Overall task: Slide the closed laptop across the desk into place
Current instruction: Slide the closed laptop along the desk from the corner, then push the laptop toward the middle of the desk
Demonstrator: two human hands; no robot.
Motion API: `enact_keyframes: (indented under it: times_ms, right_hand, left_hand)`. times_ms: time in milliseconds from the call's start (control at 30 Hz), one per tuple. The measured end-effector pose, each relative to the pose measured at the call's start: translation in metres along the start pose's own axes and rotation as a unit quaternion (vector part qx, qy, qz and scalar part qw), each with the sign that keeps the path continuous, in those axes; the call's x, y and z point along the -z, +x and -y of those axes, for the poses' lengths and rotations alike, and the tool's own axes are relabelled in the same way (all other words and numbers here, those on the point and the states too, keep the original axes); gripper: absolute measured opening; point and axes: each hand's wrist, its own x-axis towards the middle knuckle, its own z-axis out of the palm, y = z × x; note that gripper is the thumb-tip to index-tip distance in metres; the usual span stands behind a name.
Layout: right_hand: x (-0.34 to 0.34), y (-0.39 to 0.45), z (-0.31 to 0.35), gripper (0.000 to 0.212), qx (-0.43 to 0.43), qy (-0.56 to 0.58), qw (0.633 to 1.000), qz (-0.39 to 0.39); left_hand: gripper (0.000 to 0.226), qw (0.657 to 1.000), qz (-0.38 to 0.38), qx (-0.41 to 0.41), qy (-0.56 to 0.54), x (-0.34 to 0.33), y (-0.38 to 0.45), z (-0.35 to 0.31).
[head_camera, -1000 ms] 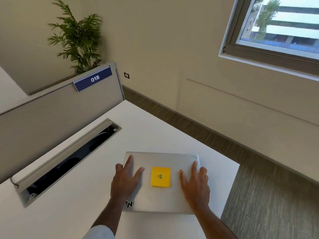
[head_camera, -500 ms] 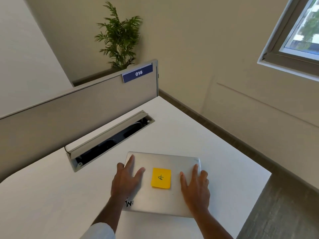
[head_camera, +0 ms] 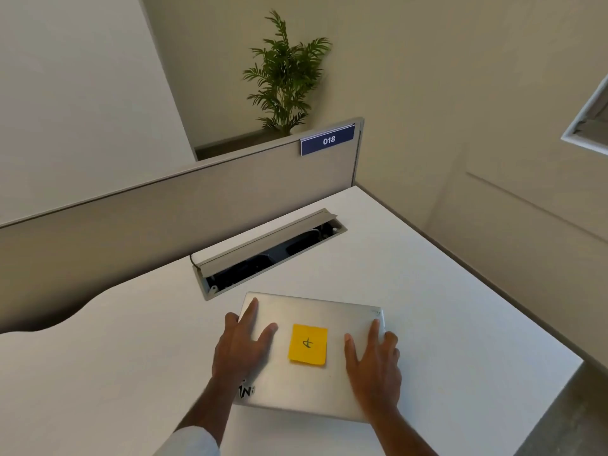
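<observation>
A closed silver laptop [head_camera: 314,309] lies flat on the white desk [head_camera: 115,373], with a yellow sticky note [head_camera: 308,344] in the middle of its lid. My left hand [head_camera: 241,343] rests flat on the lid's left side, fingers spread, the outer fingers reaching over the left edge. My right hand [head_camera: 373,360] lies flat on the right side, its outer fingers at the right edge. Neither hand lifts the laptop. Its far left corner sits close to the near end of the open cable tray [head_camera: 263,248].
A grey partition [head_camera: 164,209] with a blue "018" sign [head_camera: 328,140] runs along the desk's far side, and a potted plant [head_camera: 286,70] stands behind it. The desk's right edge [head_camera: 533,327] drops to the floor. A window corner [head_camera: 589,116] shows at right.
The laptop has slid left across the desk under both hands, away from the right edge and closer to the cable tray. The view has turned left with it.
</observation>
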Motion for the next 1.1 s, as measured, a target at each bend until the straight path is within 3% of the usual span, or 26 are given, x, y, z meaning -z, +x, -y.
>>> enact_keyframes:
  times_ms: [500, 767, 1100]
  right_hand:
    - [-0.052, -0.05, 0.039, 0.076, 0.022, -0.025, 0.998, 0.051]
    - [-0.07, -0.064, 0.054, 0.075, 0.038, -0.045, 0.996, 0.063]
    - [-0.082, -0.063, 0.056, 0.072, 0.058, -0.073, 0.994, 0.051]
  left_hand:
    - [0.078, 0.996, 0.066, 0.048, 0.027, 0.01, -0.002, 0.093]
    - [0.075, 0.989, 0.031, 0.017, 0.141, 0.019, -0.01, 0.118]
    - [0.074, 0.979, -0.008, -0.02, 0.2, 0.01, -0.01, 0.132]
